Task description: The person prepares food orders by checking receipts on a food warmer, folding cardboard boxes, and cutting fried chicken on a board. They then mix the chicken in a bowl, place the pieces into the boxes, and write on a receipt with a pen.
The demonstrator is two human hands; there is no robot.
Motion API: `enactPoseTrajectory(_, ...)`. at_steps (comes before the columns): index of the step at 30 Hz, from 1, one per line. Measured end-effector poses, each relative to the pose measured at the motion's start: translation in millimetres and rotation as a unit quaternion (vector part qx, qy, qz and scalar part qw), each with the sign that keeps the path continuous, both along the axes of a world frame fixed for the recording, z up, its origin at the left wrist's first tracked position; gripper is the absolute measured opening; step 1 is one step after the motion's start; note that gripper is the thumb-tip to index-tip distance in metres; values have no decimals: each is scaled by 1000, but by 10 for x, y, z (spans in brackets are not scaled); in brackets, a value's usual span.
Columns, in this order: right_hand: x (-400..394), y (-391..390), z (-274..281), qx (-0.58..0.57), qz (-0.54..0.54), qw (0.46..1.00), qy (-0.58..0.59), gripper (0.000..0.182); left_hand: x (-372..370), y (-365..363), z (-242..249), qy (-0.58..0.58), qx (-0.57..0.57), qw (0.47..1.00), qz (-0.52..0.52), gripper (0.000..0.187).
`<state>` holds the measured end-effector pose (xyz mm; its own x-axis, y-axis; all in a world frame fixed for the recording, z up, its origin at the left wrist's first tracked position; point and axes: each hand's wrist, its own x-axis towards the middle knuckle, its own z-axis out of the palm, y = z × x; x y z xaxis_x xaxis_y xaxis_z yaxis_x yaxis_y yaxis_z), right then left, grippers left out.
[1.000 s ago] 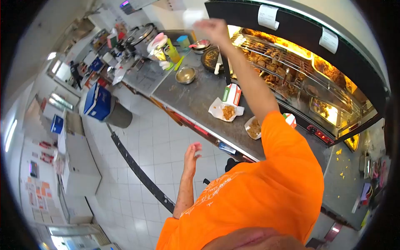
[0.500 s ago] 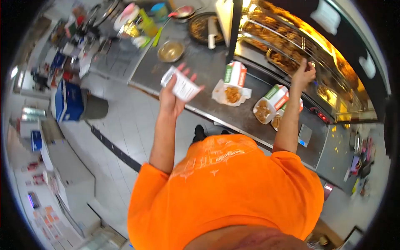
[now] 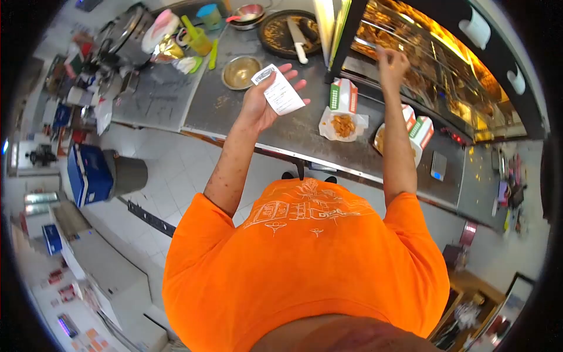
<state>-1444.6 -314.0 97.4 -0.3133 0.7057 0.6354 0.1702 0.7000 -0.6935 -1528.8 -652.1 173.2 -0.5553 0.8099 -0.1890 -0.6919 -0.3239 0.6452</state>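
My left hand holds a printed paper receipt in its palm under the thumb, fingers spread behind it. At the front of the lit food warmer, my right hand has its fingers pinched together near the rack edge; what they hold, if anything, is too small to tell. Below and left of that hand, an open red, white and green box with fried pieces on paper stands on the counter. More such boxes are partly hidden behind my right forearm.
Trays of browned food fill the warmer. A metal bowl, a round dark board with a knife, and a small scale rest on the counter. A blue cooler stands at left.
My right hand has moved left along the warmer. My left hand and the receipt have shifted right and up, and the receipt's print now faces the camera more clearly.
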Motion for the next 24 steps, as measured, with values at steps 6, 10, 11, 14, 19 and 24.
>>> enactPoseTrajectory(6, -257, -418, 170, 5, 96, 994, -58, 43, 28, 283, -281, -20, -16, 999, -34, 43)
enactPoseTrajectory(10, -272, -466, 156, -24, 152, 985, -76, 43, 155, 479, -381, -34, -28, 998, -41, 43)
enactPoseTrajectory(11, -222, -434, 155, -28, 212, 973, -86, 41, 204, 528, -401, -37, -35, 998, -39, 43)
enactPoseTrajectory(14, 106, -233, 123, -104, 335, 931, -99, 38, 326, 694, -517, -31, -48, 998, -37, 42)
enactPoseTrajectory(19, 1469, 279, 8, -338, 338, 870, -123, 32, 579, 1021, -787, -62, -66, 996, -13, 42)
enactPoseTrajectory(24, 3151, 977, -1300, -424, 35, 899, -106, 27, 792, 1232, -1129, -97, -95, 991, 16, 42)
